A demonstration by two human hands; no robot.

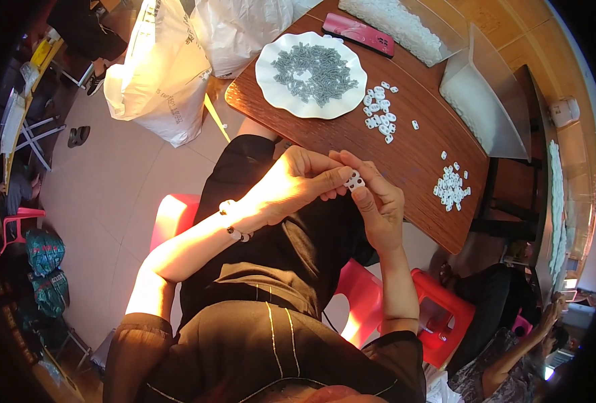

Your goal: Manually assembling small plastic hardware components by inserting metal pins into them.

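Observation:
In front of my lap, above the near edge of the table, both hands meet at a small white piece (354, 180) with dark round spots or holes. My left hand (296, 180) pinches it from the left between thumb and fingers. The thumb and fingers of my right hand (382, 200) close on its right side. Fingers cover part of the piece. Beyond my hands, a loose pile of small white two-holed pieces (380, 111) lies on the wooden table (405, 161). A second pile of small white pieces (452, 189) sits farther right.
A white wavy-rimmed plate (263, 80) holds many small grey pieces. Behind it lies a pink phone-like object (358, 33). Clear-walled bins (483, 101) of white pieces line the table's far side. White sacks (167, 80) stand at the left; a red stool (442, 316) is at the right.

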